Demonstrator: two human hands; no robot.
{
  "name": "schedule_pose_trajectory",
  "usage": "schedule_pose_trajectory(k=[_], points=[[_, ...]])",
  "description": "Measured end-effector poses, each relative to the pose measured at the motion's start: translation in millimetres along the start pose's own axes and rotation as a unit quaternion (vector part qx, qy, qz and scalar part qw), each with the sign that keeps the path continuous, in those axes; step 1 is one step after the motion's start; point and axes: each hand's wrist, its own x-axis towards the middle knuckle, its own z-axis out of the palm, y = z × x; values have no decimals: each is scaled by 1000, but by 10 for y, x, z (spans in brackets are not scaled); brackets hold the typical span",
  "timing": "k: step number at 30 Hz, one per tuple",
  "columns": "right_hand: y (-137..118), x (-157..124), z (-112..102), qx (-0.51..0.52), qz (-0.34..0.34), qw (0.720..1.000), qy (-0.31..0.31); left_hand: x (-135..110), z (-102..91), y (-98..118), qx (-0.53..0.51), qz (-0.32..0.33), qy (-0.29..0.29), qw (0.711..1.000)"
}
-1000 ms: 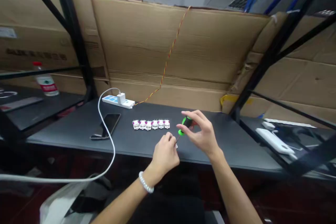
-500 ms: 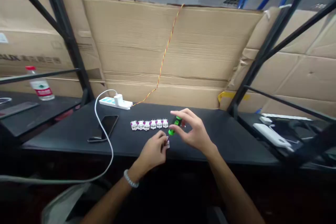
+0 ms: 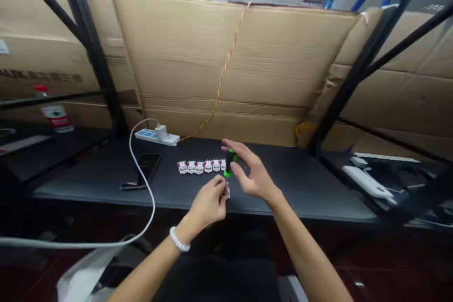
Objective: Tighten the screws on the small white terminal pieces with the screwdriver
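My right hand (image 3: 252,172) has its thumb and fingers around the black and green handle of a screwdriver (image 3: 230,160), which stands nearly upright. Its shaft is mostly out of sight behind my left fingers. Close to the front edge of the black table, my left hand (image 3: 209,203) is closed in a pinch on a small white and purple part (image 3: 228,191), largely covered by the fingers. Beyond my hands, several similar white and purple parts (image 3: 199,167) lie side by side in a row.
A phone (image 3: 149,165) lies left on the table (image 3: 283,184), with a white cable (image 3: 150,198) crossing beside it. Behind is a power strip (image 3: 146,135) with a plugged-in charger. A cardboard wall (image 3: 177,56) closes the back; dark metal posts (image 3: 101,66) flank the sides.
The screwdriver handle has swung from leaning right to nearly upright, and my right hand has shifted slightly left with it. My left hand keeps its pinch in about the same place.
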Motion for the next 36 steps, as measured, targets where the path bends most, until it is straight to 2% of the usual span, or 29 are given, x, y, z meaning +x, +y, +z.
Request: schedule_pose_trajectory(k=[2, 7, 12, 18, 23, 29, 33, 36], points=[[-8, 13, -16, 8, -7, 1000, -6, 0, -2, 1, -6, 2, 2, 1000], [-38, 26, -31, -85, 2, 996, 19, 7, -4, 5, -6, -5, 2, 1000], [-46, 17, -54, -7, 8, 1000, -25, 7, -17, 8, -9, 3, -1, 1000], [-25, 35, -81, -88, 11, 996, 8, -2, -18, 11, -10, -2, -1, 1000], [-18, 4, -90, -5, 19, 999, -38, 0, -9, 3, -14, -2, -3, 1000], [-17, 34, -76, -99, 9, 995, 13, 0, -1, -8, -12, -5, 0, 1000], [0, -2, -64, -30, 25, 999, -29, 1, -6, 1, -16, -4, -2, 1000], [30, -21, -58, -11, 42, 999, -12, -2, -7, 5, -10, -8, -8, 1000]])
